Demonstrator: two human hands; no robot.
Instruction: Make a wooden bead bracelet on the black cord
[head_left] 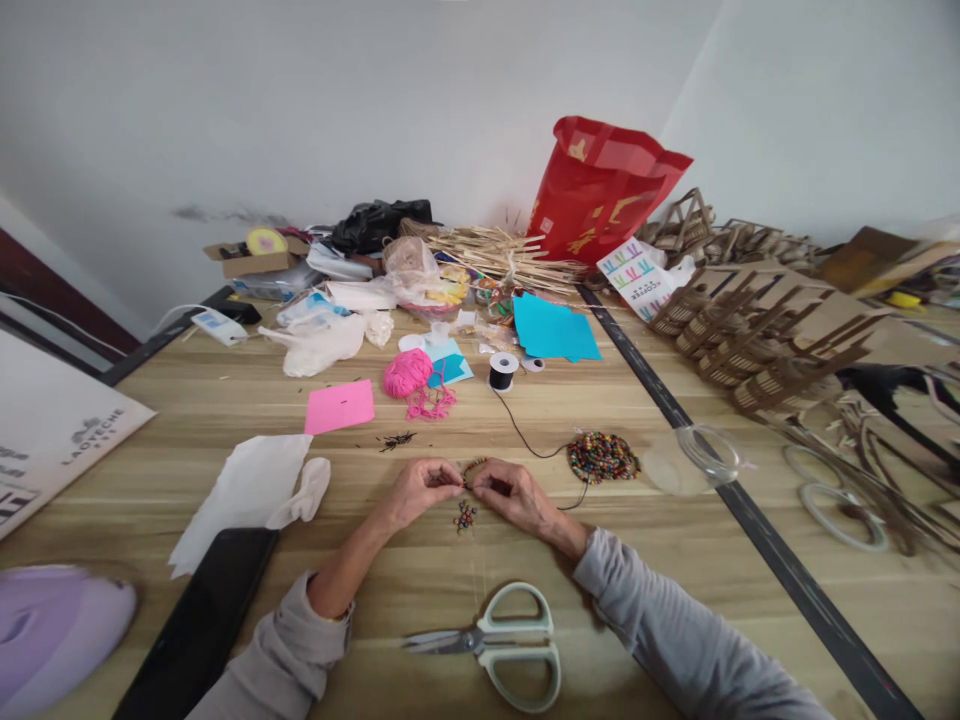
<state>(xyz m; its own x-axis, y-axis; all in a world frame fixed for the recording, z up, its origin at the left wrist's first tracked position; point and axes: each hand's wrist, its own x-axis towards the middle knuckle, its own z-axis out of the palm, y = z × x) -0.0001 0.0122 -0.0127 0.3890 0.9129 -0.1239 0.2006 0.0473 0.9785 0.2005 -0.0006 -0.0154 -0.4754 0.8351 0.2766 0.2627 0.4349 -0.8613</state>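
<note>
Beyond scissors (472, 641), with room between, hands (422, 490) (517, 497) pinch strand (474, 463).

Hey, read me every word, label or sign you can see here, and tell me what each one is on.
"LAOYECHE": white package, left; its other markings are unreadable.
"COFFEE": printed paper, beside the red bag.
Red bag: gold markings, unreadable.
White device: label too small.

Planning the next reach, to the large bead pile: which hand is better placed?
Right, I'd judge: the right hand is nearer the large bead pile; the left hand is farther across. Both seem busy at the beaded strand.
</note>
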